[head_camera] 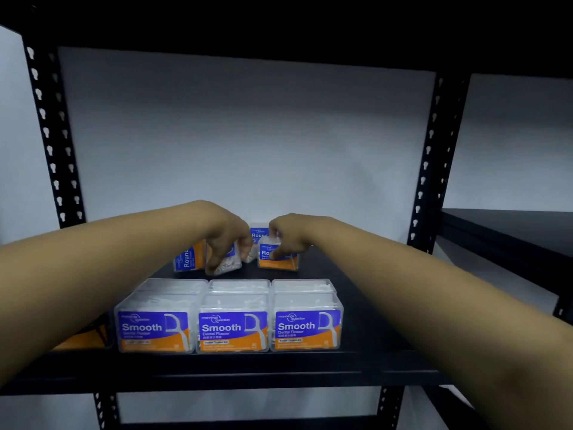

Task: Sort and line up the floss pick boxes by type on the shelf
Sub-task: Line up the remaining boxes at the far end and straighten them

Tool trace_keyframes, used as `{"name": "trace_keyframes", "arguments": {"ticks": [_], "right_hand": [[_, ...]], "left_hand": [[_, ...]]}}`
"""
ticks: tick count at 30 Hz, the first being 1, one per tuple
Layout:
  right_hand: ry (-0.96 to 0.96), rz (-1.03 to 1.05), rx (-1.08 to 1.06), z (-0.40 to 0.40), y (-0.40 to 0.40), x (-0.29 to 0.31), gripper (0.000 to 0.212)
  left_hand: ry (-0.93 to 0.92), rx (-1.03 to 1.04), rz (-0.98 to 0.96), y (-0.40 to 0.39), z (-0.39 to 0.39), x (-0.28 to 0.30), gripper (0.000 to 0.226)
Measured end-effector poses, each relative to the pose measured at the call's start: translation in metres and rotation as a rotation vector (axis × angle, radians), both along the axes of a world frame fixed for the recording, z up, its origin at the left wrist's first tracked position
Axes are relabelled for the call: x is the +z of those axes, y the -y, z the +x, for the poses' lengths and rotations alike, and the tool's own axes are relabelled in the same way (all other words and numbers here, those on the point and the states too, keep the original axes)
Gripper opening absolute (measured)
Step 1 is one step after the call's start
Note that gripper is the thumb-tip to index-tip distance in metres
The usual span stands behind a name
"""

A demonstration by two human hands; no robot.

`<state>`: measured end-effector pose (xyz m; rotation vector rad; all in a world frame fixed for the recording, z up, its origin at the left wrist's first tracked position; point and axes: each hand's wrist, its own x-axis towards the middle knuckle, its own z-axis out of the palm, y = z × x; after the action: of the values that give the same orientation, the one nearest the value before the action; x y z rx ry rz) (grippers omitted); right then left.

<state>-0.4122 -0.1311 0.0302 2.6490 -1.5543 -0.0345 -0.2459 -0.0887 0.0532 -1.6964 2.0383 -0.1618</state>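
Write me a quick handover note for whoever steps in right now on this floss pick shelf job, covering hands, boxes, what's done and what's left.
Left hand: grips a tilted box at the back of the shelf.
Right hand: holds an upright Round box beside it.
Done: three Smooth boxes stand lined up along the front edge, labels forward, more behind them.
Left: the Round boxes at the back, one sideways, one behind, need straightening into a row.
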Motion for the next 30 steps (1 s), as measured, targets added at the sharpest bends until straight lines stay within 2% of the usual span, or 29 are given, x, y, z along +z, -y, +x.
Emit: {"name": "trace_keyframes", "arguments": {"ticks": [5, 10, 15, 21, 26, 30], "right_hand": [[0.094, 0.049, 0.058, -0.011, 0.008, -0.016, 0.064], [0.113, 0.067, 0.106, -0.015, 0.011, -0.013, 0.064], [0.147, 0.060, 0.092, -0.025, 0.006, 0.000, 0.057], [0.213, 0.037, 0.047, -0.056, -0.011, 0.030, 0.048], [0.263, 0.055, 0.003, -0.095, -0.040, 0.058, 0.039], [0.269, 0.061, -0.035, -0.126, -0.068, 0.074, 0.035]], "left_hand": [[-0.085, -0.060, -0.058, 0.010, 0.007, 0.001, 0.072], [-0.208, -0.114, -0.107, 0.014, 0.016, 0.002, 0.043], [-0.338, -0.106, -0.142, 0.012, 0.020, 0.003, 0.048], [-0.522, -0.189, -0.270, 0.000, 0.011, 0.015, 0.028], [-0.686, -0.221, -0.311, -0.022, -0.015, 0.030, 0.036], [-0.818, -0.248, -0.274, -0.044, -0.047, 0.042, 0.033]]}}
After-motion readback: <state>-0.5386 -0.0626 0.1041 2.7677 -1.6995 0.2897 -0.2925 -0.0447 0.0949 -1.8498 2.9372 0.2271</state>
